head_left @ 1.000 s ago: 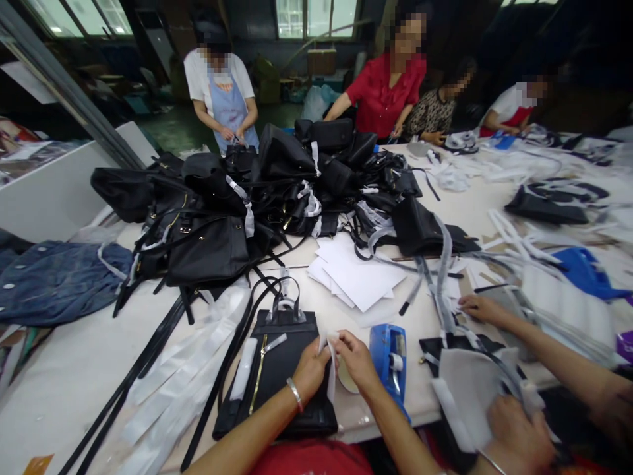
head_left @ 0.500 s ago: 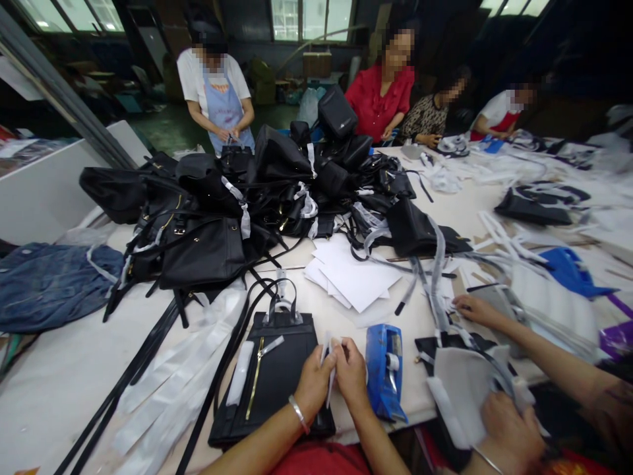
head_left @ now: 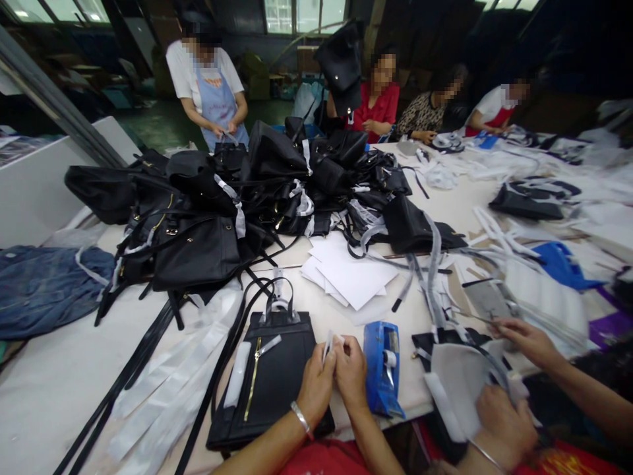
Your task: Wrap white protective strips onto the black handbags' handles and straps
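My left hand, with a bracelet at its wrist, and my right hand meet in front of me. Fingers of both are pinched on a thin white strip, whose material I cannot make out. Under and beside my left hand lies a black backpack with a gold zipper and a handle partly wrapped in white. A rolled white wrap rests on the bag's left side. Just right of my right hand stands a blue tape dispenser.
A heap of black bags covers the table's far side. White sheets lie mid-table, translucent strips at left. At right, a co-worker's hands handle a bag with a pale lining. Other people work across the table.
My hands stay together on the white strip, nearly still. The co-worker's far hand at right has shifted rightward and nearer. Across the table, a person in red has lifted a black bag.
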The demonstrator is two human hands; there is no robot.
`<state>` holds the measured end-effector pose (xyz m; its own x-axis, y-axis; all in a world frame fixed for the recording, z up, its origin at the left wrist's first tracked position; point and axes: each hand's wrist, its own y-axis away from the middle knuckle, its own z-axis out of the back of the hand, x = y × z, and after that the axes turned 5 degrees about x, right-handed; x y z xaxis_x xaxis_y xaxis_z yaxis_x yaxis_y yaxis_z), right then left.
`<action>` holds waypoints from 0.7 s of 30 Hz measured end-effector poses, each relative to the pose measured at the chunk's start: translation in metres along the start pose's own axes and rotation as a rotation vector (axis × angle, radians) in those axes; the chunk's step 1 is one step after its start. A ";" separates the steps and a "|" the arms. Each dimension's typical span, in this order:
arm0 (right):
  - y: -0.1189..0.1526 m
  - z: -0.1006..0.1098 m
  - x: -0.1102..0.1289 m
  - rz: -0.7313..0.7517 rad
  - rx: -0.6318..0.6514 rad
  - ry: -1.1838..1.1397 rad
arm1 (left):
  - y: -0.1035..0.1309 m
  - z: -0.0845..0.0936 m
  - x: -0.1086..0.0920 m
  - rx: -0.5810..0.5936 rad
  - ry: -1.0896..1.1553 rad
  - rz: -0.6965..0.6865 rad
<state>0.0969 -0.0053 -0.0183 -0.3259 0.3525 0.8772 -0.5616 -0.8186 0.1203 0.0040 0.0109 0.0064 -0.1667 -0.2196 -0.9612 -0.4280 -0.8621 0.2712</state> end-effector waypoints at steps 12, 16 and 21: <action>-0.003 -0.003 -0.002 -0.121 0.114 -0.234 | -0.007 0.000 0.017 -0.059 0.160 0.069; 0.000 0.001 -0.004 -0.128 0.131 -0.241 | -0.009 -0.001 0.014 -0.076 0.221 0.087; 0.006 0.008 -0.003 -0.181 0.247 -0.451 | -0.009 -0.001 0.014 -0.063 0.249 0.091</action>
<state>0.1002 -0.0146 -0.0162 0.1489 0.3125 0.9382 -0.3650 -0.8644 0.3458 0.0069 0.0151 -0.0092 0.0252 -0.3966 -0.9177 -0.3638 -0.8587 0.3611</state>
